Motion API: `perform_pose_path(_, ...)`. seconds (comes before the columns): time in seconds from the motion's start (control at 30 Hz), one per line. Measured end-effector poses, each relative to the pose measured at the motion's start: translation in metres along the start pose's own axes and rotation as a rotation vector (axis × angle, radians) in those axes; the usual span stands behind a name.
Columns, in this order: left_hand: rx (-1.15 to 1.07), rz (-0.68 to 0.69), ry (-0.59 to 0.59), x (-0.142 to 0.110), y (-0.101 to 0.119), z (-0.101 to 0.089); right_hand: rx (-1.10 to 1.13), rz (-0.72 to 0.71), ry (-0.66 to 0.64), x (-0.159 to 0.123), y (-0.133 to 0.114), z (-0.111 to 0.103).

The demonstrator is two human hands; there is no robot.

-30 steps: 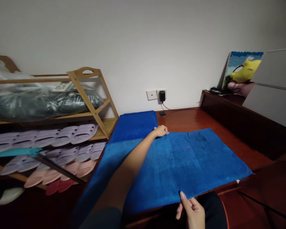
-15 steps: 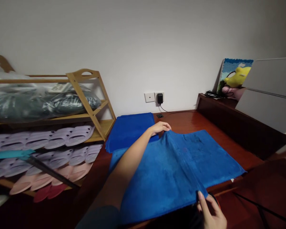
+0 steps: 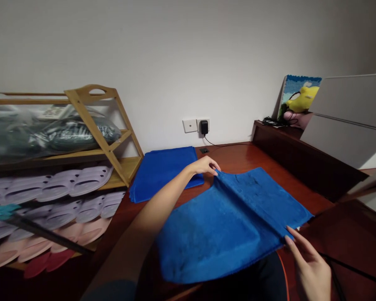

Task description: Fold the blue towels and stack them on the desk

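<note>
A blue cloth with dark stains is spread over the front of the reddish-brown table, its near edge hanging over the side. My left hand pinches its far edge near the middle. At the near edge, my right hand pinches the cloth between thumb and fingers. A raised fold runs across the cloth between the two hands. Behind my left forearm lies a flat stack of folded blue cloths, apart from the held one.
On the left stands a wooden rack with bagged items and several pairs of slippers. A black plug adapter sits in the wall socket. At right, a dark raised ledge carries cables, a plush toy and white panels.
Both hands still hold the cloth. The right hand has moved right and slightly up, and the cloth's left part has lifted and drawn away from the stack. The view has shifted slightly.
</note>
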State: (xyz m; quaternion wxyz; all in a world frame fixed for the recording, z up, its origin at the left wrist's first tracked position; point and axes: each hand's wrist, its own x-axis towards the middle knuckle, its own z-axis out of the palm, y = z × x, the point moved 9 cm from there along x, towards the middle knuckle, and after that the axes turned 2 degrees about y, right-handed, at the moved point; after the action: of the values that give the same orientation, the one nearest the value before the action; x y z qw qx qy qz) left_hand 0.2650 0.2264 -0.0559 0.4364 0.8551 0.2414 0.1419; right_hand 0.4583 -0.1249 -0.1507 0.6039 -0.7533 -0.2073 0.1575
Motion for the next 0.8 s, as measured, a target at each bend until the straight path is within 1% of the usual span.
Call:
perform_pose_path(0.07,0.055,0.032,0.012,-0.002,0.006,-0.001,-0.005,-0.055,-0.016,0.005,-0.009,0.001)
perform_pose_path(0.13,0.107,0.061,0.049,-0.006,0.013,-0.004,0.003,-0.145,-0.026,0.009,-0.019,0.003)
perform_pose_path(0.23,0.177,0.088,0.128,-0.015,0.027,-0.013,-0.072,-0.33,0.029,0.015,-0.041,-0.001)
perform_pose_path(0.33,0.208,0.134,0.206,-0.025,0.045,-0.023,-0.224,-0.554,0.126,0.018,-0.073,-0.01)
perform_pose_path(0.4,0.221,0.186,0.269,-0.034,0.06,-0.032,-0.266,-0.683,0.148,0.02,-0.096,-0.014)
perform_pose_path(0.47,0.234,0.24,0.324,-0.044,0.076,-0.04,-0.269,-0.772,0.151,0.022,-0.118,-0.018)
perform_pose_path(0.53,0.24,0.284,0.355,-0.055,0.091,-0.047,-0.271,-0.82,0.154,0.025,-0.138,-0.023)
perform_pose_path(0.6,0.244,0.315,0.361,-0.066,0.105,-0.052,-0.275,-0.835,0.169,0.028,-0.155,-0.028)
perform_pose_path(0.7,0.282,0.351,0.388,-0.083,0.127,-0.06,-0.277,-0.825,0.193,0.034,-0.178,-0.038)
perform_pose_path(0.8,0.377,0.394,0.445,-0.102,0.151,-0.068,-0.268,-0.805,0.196,0.04,-0.198,-0.047)
